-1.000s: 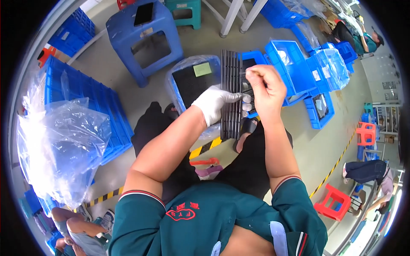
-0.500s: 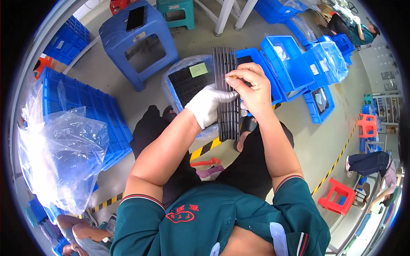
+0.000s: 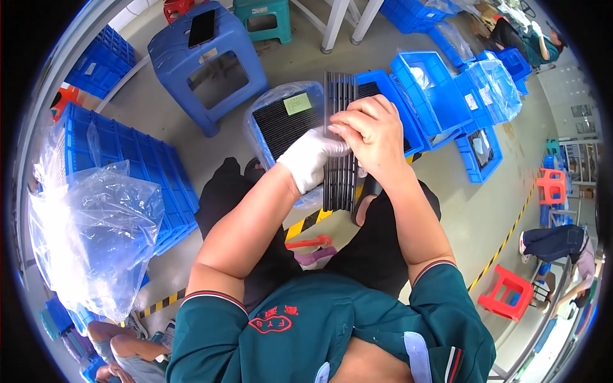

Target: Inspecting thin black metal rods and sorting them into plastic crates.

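A bundle of long black slotted strips (image 3: 341, 182) stands lengthwise in front of me, over my knees. My left hand (image 3: 309, 158), in a white glove, is closed round its middle from the left, thumb lying across the strips. Bare, my right hand (image 3: 372, 132) is at the bundle's upper right side. Its thumb and forefinger are pinched together against the strips; whatever is between the fingertips is too small to make out. Behind the bundle, a blue bin (image 3: 258, 142) lined with clear plastic holds rows of similar black strips, with a yellow-green note (image 3: 297, 104) on top.
A blue stool (image 3: 220, 60) with a black phone (image 3: 202, 28) stands far left. Stacked blue crates (image 3: 121, 166) under clear plastic (image 3: 102, 223) fill the left side. More blue bins (image 3: 431, 86) stand at the right, a red stool (image 3: 506, 293) farther off. Other people are nearby.
The right hand's pinching fingers have shifted slightly left and down across the strips. A small brownish thing seen at its fingertips before is now hidden. The bundle has moved slightly.
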`<state>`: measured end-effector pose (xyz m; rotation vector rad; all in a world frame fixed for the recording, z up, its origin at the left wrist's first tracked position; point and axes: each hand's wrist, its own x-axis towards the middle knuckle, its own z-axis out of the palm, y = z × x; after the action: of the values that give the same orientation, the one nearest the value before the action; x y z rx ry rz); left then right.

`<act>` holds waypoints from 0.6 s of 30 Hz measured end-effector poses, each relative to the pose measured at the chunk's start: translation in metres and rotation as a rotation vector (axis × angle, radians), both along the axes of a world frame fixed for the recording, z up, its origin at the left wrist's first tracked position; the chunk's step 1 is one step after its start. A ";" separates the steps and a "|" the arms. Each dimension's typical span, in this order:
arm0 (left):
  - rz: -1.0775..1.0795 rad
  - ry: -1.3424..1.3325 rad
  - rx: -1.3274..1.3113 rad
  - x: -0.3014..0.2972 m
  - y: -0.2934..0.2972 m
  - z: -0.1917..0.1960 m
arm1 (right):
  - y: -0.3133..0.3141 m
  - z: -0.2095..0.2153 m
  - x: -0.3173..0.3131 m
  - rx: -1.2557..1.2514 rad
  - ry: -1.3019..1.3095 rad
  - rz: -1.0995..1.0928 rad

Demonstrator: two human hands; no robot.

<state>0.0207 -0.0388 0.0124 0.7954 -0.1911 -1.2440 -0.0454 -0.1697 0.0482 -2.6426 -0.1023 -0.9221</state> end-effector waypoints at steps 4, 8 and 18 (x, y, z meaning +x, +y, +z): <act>0.010 0.174 -0.042 0.000 0.001 0.001 | 0.004 0.003 -0.004 0.261 -0.049 0.005; -0.005 0.167 -0.064 0.001 0.000 0.004 | 0.001 -0.003 0.000 0.448 -0.010 0.029; -0.026 0.160 -0.058 0.002 0.004 0.004 | -0.003 -0.010 0.001 0.642 0.119 0.019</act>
<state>0.0226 -0.0350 0.0161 0.6417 -0.1073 -1.3145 -0.0446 -0.1731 0.0385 -2.0829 0.1705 -0.6473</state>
